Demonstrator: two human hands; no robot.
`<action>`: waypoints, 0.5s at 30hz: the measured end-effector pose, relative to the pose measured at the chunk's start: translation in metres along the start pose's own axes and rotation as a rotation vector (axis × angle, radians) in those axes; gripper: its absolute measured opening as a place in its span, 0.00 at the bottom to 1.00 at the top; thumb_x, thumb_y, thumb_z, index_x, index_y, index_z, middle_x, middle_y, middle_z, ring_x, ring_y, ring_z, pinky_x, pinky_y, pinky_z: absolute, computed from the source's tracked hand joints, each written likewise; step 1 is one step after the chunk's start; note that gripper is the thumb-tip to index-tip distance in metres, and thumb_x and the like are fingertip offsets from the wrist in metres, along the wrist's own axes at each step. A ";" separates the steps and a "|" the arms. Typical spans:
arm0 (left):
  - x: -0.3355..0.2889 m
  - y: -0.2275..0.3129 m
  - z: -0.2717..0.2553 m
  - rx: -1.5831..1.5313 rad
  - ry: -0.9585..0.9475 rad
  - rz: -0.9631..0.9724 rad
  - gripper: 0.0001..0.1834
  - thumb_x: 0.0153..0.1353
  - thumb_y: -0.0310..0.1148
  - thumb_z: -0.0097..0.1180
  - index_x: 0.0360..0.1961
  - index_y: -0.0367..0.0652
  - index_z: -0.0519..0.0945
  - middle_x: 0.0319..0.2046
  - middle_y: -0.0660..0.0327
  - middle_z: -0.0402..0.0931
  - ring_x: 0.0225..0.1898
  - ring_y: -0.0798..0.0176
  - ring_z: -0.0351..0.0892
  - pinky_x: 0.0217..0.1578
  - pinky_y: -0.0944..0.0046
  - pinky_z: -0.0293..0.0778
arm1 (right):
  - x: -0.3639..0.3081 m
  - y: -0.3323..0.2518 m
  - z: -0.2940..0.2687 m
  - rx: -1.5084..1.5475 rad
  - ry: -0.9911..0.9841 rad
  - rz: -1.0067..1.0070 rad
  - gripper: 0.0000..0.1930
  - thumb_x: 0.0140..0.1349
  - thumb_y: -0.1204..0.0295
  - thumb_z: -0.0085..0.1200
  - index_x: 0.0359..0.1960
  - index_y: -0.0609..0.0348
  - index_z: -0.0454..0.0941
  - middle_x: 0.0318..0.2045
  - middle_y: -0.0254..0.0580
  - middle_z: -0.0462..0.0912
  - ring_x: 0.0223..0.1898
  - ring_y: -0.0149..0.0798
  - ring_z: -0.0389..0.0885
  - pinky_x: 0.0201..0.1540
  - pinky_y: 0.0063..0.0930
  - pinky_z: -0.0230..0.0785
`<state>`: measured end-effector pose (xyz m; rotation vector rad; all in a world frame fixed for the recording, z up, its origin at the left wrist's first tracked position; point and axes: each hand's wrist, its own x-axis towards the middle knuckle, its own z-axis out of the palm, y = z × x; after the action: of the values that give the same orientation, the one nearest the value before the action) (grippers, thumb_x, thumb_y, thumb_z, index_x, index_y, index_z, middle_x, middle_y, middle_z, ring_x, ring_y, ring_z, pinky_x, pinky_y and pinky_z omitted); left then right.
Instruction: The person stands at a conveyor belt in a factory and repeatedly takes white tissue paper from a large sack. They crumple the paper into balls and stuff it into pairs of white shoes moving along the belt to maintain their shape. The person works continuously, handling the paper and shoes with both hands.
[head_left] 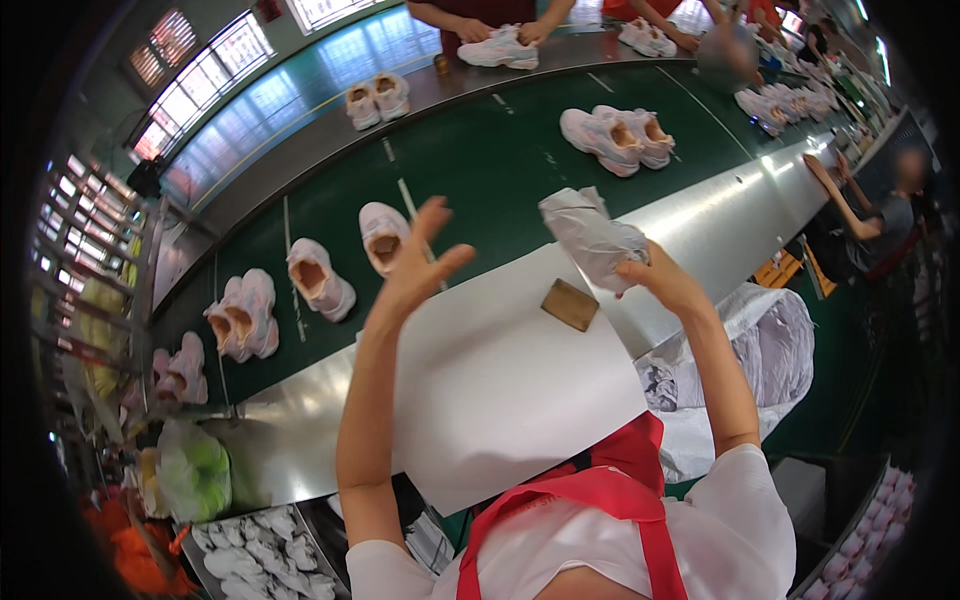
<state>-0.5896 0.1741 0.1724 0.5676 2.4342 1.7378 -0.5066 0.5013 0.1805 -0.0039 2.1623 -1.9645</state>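
My right hand (pixel 662 277) grips a crumpled wad of whitish paper (pixel 592 232) and holds it over the metal edge of the bench. With fingers spread and nothing in it, my left hand (pixel 418 265) hovers close to a pale pink-white sneaker (pixel 383 236) on the green belt (pixel 480 160). Another sneaker (pixel 320 280) stands just left of that one. Below both hands a large white sheet (pixel 500 390) covers the bench, and a small brown block (pixel 570 304) lies on it near the wad.
More sneakers (pixel 242 315) stand along the belt, with a pair (pixel 618 138) farther off. Across it, a person's hands (pixel 500 33) hold a sneaker. At right hangs a white bag (pixel 770 350); a bin of crumpled paper (pixel 262 555) sits lower left beside a green plastic bag (pixel 193 468).
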 end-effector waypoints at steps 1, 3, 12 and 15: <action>-0.011 0.024 0.017 -0.388 -0.203 -0.091 0.54 0.43 0.57 0.67 0.66 0.42 0.54 0.60 0.48 0.62 0.63 0.50 0.59 0.60 0.52 0.58 | 0.007 -0.003 0.016 0.125 -0.169 -0.002 0.33 0.52 0.62 0.55 0.58 0.67 0.60 0.47 0.51 0.73 0.41 0.39 0.77 0.35 0.28 0.74; -0.021 0.027 0.039 -0.678 -0.295 0.041 0.53 0.42 0.58 0.67 0.63 0.39 0.57 0.58 0.46 0.64 0.61 0.50 0.63 0.59 0.49 0.60 | 0.014 -0.033 0.064 0.277 -0.486 0.082 0.30 0.55 0.63 0.53 0.56 0.68 0.61 0.45 0.49 0.74 0.41 0.39 0.77 0.34 0.27 0.74; -0.065 0.014 0.005 -0.759 0.494 -0.144 0.27 0.52 0.47 0.65 0.45 0.39 0.73 0.37 0.60 0.76 0.42 0.66 0.75 0.47 0.64 0.70 | 0.024 -0.043 0.184 -0.621 -0.064 -0.646 0.35 0.49 0.63 0.63 0.56 0.62 0.60 0.46 0.55 0.74 0.46 0.53 0.76 0.46 0.36 0.70; -0.071 0.007 -0.002 -0.676 0.592 -0.138 0.29 0.55 0.46 0.62 0.50 0.40 0.69 0.39 0.60 0.75 0.45 0.66 0.73 0.49 0.65 0.67 | 0.036 -0.028 0.213 -0.588 -0.160 -0.397 0.31 0.48 0.67 0.62 0.53 0.62 0.61 0.43 0.54 0.75 0.41 0.55 0.78 0.43 0.37 0.71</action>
<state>-0.5230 0.1497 0.1701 -0.2156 1.8546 2.7372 -0.5107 0.2841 0.1847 -0.7025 2.6847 -1.3390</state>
